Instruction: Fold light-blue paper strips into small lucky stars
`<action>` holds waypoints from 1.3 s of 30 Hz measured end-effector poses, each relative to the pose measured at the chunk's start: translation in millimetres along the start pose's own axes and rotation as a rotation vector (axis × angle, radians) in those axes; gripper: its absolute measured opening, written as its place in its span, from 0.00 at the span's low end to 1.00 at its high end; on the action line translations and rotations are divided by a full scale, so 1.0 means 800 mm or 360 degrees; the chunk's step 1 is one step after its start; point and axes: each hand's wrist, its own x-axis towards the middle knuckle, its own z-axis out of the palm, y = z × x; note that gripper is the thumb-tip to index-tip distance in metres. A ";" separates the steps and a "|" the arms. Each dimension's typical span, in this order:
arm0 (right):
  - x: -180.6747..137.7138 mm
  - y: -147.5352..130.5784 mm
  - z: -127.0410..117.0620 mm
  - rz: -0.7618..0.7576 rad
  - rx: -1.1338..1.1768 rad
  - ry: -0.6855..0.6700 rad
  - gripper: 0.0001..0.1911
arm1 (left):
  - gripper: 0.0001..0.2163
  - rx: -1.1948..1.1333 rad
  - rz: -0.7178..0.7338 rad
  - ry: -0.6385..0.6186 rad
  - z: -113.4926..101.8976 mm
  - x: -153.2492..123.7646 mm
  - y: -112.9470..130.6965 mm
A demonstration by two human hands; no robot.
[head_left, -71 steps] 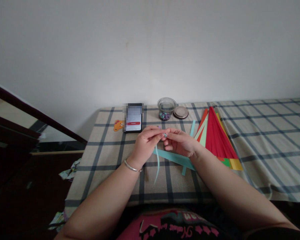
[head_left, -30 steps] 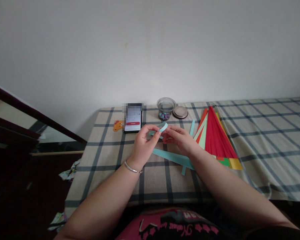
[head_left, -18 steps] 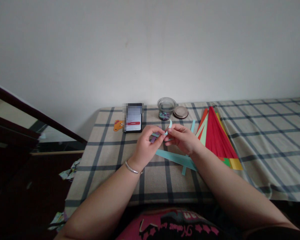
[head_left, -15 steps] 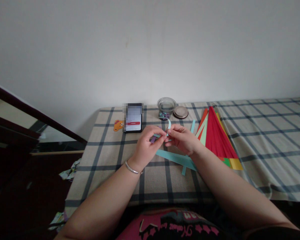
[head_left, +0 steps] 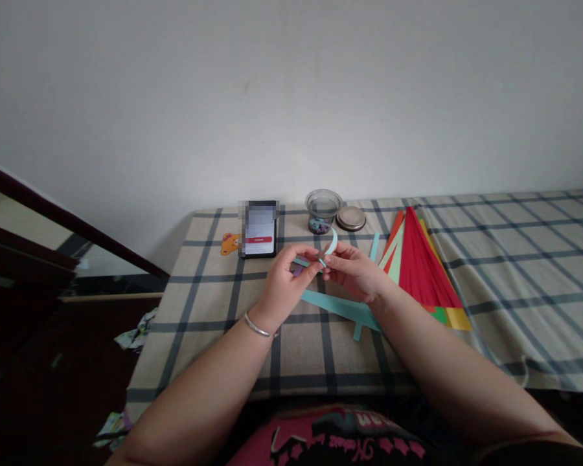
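Observation:
Between my two hands is a light-blue paper strip (head_left: 332,242), its free end curling up above the fingertips. My left hand (head_left: 290,270) pinches it from the left, with a short piece of strip showing in front of the palm. My right hand (head_left: 354,269) pinches it from the right, fingertips close to those of the left. Exactly how the strip is folded at the fingertips is too small to tell. Below the hands, more light-blue paper strips (head_left: 342,307) lie on the checked cloth. A bit of purple paper (head_left: 298,266) shows behind my left fingers.
A clear cup (head_left: 323,206) with small folded pieces stands behind my hands, its lid (head_left: 351,218) beside it. A phone (head_left: 259,232) and an orange bear-shaped item (head_left: 230,244) are at left. Red, green and yellow paper strips (head_left: 425,272) fan out at right on the checked tablecloth (head_left: 525,278).
The strip's free end has swung a little to the right and stands more upright. My fingertips have shifted slightly around it; both arms stay almost where they were.

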 end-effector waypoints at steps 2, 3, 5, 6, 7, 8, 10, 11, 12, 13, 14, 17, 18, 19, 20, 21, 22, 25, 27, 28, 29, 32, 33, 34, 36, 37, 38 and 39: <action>0.000 0.001 0.001 -0.0037 -0.0009 0.0036 0.17 | 0.07 -0.0025 -0.0059 -0.0014 0.001 0.000 -0.004; 0.000 0.001 0.001 -0.0059 -0.0019 0.0056 0.17 | 0.07 -0.0042 -0.0075 -0.0027 0.002 -0.001 -0.005; 0.001 0.001 0.002 -0.0104 -0.0060 0.0096 0.18 | 0.06 -0.0107 -0.0097 -0.0058 0.002 -0.001 -0.006; 0.001 0.001 0.002 -0.0130 -0.0091 0.0114 0.18 | 0.06 -0.0154 -0.0114 -0.0072 0.003 0.000 -0.005; 0.002 0.001 0.003 -0.0163 -0.0129 0.0133 0.19 | 0.07 -0.0204 -0.0137 -0.0083 0.004 0.000 -0.004; 0.002 0.001 0.003 -0.0200 -0.0172 0.0151 0.19 | 0.07 -0.0251 -0.0162 -0.0091 0.004 0.000 -0.003; 0.003 0.001 0.004 -0.0271 -0.0250 0.0183 0.20 | 0.07 -0.0314 -0.0202 -0.0103 0.005 0.000 -0.001; 0.003 0.001 0.004 -0.0297 -0.0280 0.0197 0.20 | 0.07 -0.0324 -0.0211 -0.0108 0.005 0.000 -0.001; 0.004 0.001 0.005 -0.0317 -0.0301 0.0211 0.20 | 0.07 -0.0318 -0.0212 -0.0110 0.005 0.000 0.000; 0.004 0.001 0.005 -0.0331 -0.0316 0.0223 0.20 | 0.07 -0.0299 -0.0209 -0.0106 0.005 0.000 0.000; 0.004 0.001 0.005 -0.0341 -0.0328 0.0233 0.19 | 0.07 -0.0271 -0.0204 -0.0095 0.005 0.000 0.000; 0.004 0.002 0.006 -0.0353 -0.0352 0.0251 0.19 | 0.05 -0.0184 -0.0197 -0.0042 0.006 -0.001 0.000; 0.003 0.002 0.006 -0.0352 -0.0355 0.0257 0.19 | 0.05 -0.0164 -0.0199 -0.0025 0.006 -0.001 0.001; 0.003 0.002 0.006 -0.0346 -0.0354 0.0263 0.19 | 0.05 -0.0147 -0.0202 -0.0012 0.006 -0.001 0.001; 0.003 0.002 0.006 -0.0343 -0.0348 0.0272 0.20 | 0.05 -0.0132 -0.0205 -0.0005 0.006 -0.001 0.002; 0.003 0.002 0.006 -0.0340 -0.0341 0.0281 0.20 | 0.05 -0.0116 -0.0207 0.0000 0.006 -0.001 0.002; 0.002 0.002 0.006 -0.0341 -0.0335 0.0291 0.20 | 0.05 -0.0101 -0.0208 0.0003 0.006 -0.001 0.002; 0.002 0.002 0.006 -0.0351 -0.0326 0.0315 0.20 | 0.05 -0.0090 -0.0194 0.0005 0.006 -0.001 0.002; 0.002 0.002 0.005 -0.0342 -0.0324 0.0317 0.20 | 0.05 -0.0104 -0.0181 0.0011 0.006 -0.001 0.001; 0.002 0.002 0.005 -0.0333 -0.0321 0.0314 0.20 | 0.05 -0.0111 -0.0178 0.0012 0.006 -0.001 0.000; 0.002 0.003 0.004 -0.0323 -0.0318 0.0309 0.20 | 0.06 -0.0117 -0.0177 0.0013 0.006 -0.002 0.000; 0.002 0.003 0.004 -0.0316 -0.0298 0.0303 0.20 | 0.06 -0.0126 -0.0182 0.0011 0.006 -0.002 -0.001; 0.002 0.003 0.004 -0.0316 -0.0287 0.0306 0.20 | 0.06 -0.0129 -0.0182 0.0010 0.006 -0.002 -0.001; 0.002 0.002 0.005 -0.0313 -0.0271 0.0308 0.20 | 0.06 -0.0134 -0.0182 0.0008 0.006 -0.002 -0.001; 0.001 0.002 0.005 -0.0292 -0.0236 0.0301 0.20 | 0.06 -0.0139 -0.0176 0.0003 0.005 -0.002 0.000; 0.001 0.001 0.005 -0.0278 -0.0219 0.0291 0.19 | 0.06 -0.0137 -0.0168 -0.0002 0.005 -0.002 0.001; 0.001 0.001 0.005 -0.0263 -0.0202 0.0279 0.19 | 0.05 -0.0134 -0.0157 -0.0007 0.004 -0.002 0.001; 0.001 0.001 0.005 -0.0248 -0.0184 0.0265 0.18 | 0.05 -0.0129 -0.0147 -0.0013 0.004 -0.002 0.002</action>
